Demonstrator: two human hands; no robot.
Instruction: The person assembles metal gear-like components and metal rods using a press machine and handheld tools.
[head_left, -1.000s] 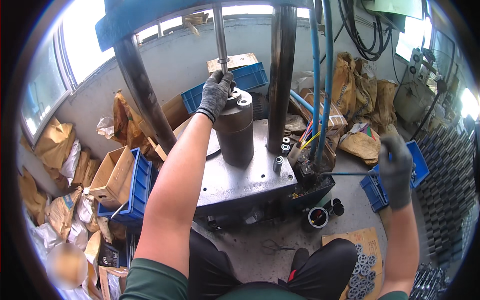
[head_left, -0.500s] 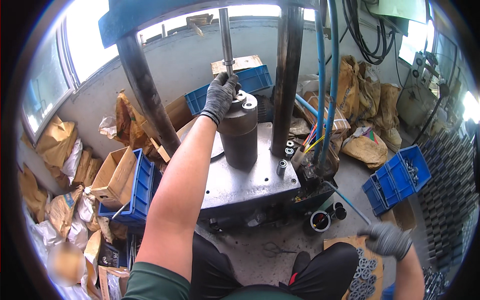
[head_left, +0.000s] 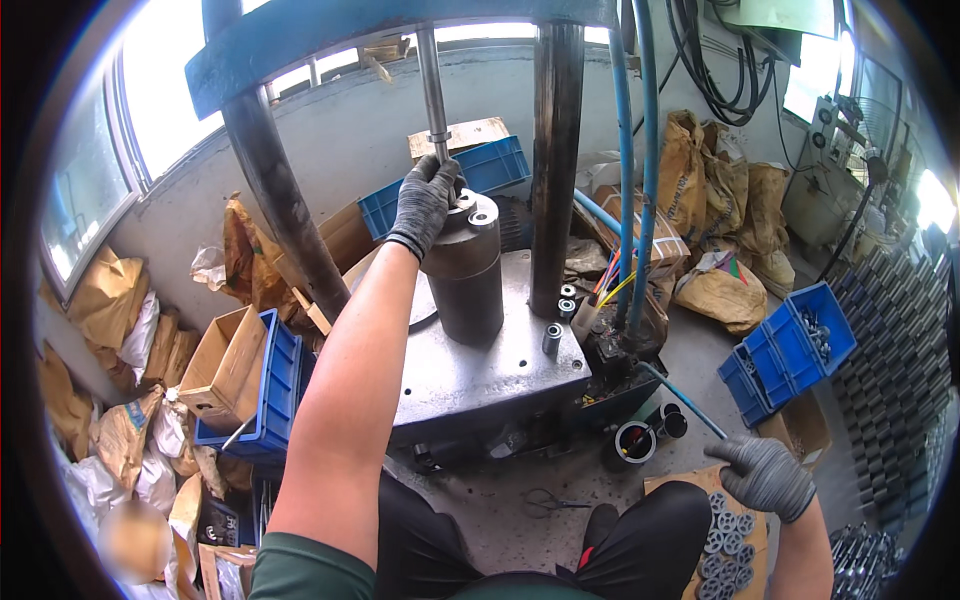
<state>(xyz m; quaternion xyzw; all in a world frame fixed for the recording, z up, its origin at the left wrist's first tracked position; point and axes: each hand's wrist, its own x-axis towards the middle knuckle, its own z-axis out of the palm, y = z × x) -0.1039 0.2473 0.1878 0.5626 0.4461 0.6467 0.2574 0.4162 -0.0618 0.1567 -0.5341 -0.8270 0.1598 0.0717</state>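
A thick dark metal cylinder [head_left: 468, 300] stands upright on the steel bed [head_left: 490, 385] of a press. Small ring-ended metal parts [head_left: 483, 217] show at its top. My left hand [head_left: 420, 208], in a grey glove, is closed at the cylinder's top, just below the collar of the vertical press rod [head_left: 432, 90]. Its fingers hide most of what they pinch. Low on the right, my gloved right hand [head_left: 768, 477] is closed around the end of a slanting blue lever [head_left: 685, 402]. Small metal sleeves [head_left: 552, 338] stand on the bed's right side.
Steel columns [head_left: 556, 170] flank the cylinder. Blue crates [head_left: 805, 335] with metal parts stand at right, beside stacked dark pieces [head_left: 890, 370]. Spoked metal discs [head_left: 735, 545] lie on cardboard near my right knee. A blue crate with a wooden box [head_left: 225, 365] and sacks [head_left: 125, 420] crowd the left.
The whole view has shifted a little. My left hand has eased slightly off the cylinder's top, showing more of the ring parts there. My right hand stays at the lever's end.
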